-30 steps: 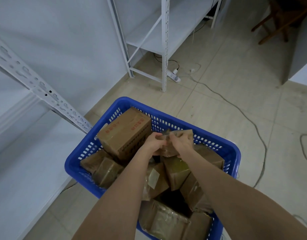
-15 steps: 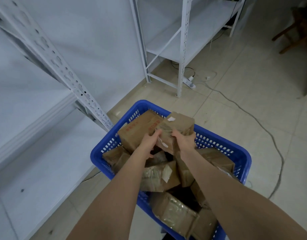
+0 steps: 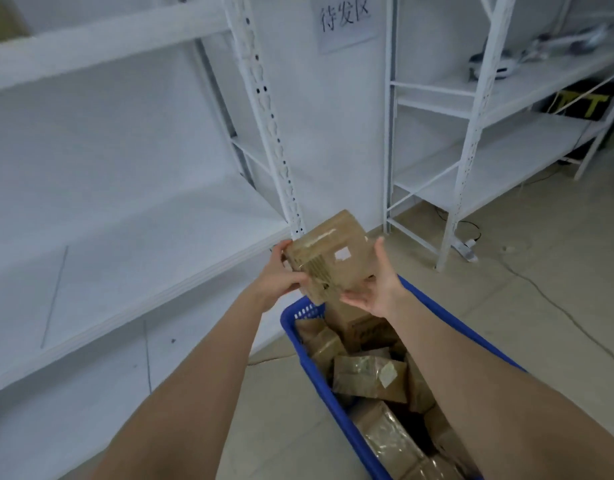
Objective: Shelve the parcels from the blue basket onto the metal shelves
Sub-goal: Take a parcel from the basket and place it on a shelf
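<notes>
Lifting a taped brown parcel [image 3: 329,254] clear of the blue basket [image 3: 316,375], a person holds it in both bare hands beside the perforated white upright [image 3: 270,133] of the metal shelves. A moment ago the same parcel sat low over the basket's load, the hands just closing on it. Now it rides above the basket's far end, near the front edge of the wide white shelf board [image 3: 125,265] to the left and not yet touching it.

The left hand [image 3: 281,275] grips the parcel's left side, fingers curled round the far edge and thumb pressed on the near face. The right hand [image 3: 374,289] cups the lower right corner with the palm turned up and the thumb raised along the right face; its fingers go under the box and are hidden.

The pick appears complete, and what remains for this parcel is the short carry left onto the board. The job looks to be at an early stage: more parcels [image 3: 367,375], several wrapped in glossy tape, crowd the basket on the tiled floor.

A paper sign [image 3: 345,19] hangs on the far wall, and a second shelving unit [image 3: 471,161] stands at far right, with a power strip [image 3: 466,245] lying by its foot.
</notes>
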A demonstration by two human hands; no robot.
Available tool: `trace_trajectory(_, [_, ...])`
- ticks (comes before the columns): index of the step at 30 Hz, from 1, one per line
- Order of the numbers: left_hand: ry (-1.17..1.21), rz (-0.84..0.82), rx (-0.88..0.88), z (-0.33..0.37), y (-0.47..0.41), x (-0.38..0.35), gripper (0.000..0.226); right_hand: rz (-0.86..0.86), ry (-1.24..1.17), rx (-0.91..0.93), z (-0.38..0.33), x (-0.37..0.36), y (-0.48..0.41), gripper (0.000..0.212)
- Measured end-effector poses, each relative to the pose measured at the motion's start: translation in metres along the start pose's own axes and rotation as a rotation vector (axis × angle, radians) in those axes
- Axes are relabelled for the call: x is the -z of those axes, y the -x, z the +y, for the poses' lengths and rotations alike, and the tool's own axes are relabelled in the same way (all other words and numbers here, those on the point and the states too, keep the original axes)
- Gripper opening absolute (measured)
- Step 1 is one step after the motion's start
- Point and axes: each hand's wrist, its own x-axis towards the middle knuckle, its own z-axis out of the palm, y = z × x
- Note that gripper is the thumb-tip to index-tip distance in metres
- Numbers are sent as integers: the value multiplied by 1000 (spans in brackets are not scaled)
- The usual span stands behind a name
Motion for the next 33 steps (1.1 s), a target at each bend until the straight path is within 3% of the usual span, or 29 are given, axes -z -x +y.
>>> trace_trajectory(4, [-103,95,-74,20,48,46,96,-129,-71,-74,11,-39,27,57])
trace_trajectory(8, [-124,167,12,27,88,80,109,-272,-74,-29,26,-78,51,38])
trace_trajectory(10, [-70,200,55,25,102,96,107,-328,-58,-22,35,-95,61,29])
trace_trajectory(12, [-39,204,73,21,115,111,90,-369,8,5,44,-109,64,22])
trace_trajectory(18, [329,219,114,23,143,148,24,-313,191,65,80,-153,60,47])
trace_trajectory(24, [301,302,113,2,147,194,48,-273,197,87,118,-195,64,46])
trace_trajectory(27, [324,419,60,-8,147,217,20,-283,74,33,134,-215,66,40])
trace_trajectory(33, [165,379,-78,-23,143,249,10,-109,179,76,155,-254,56,60])
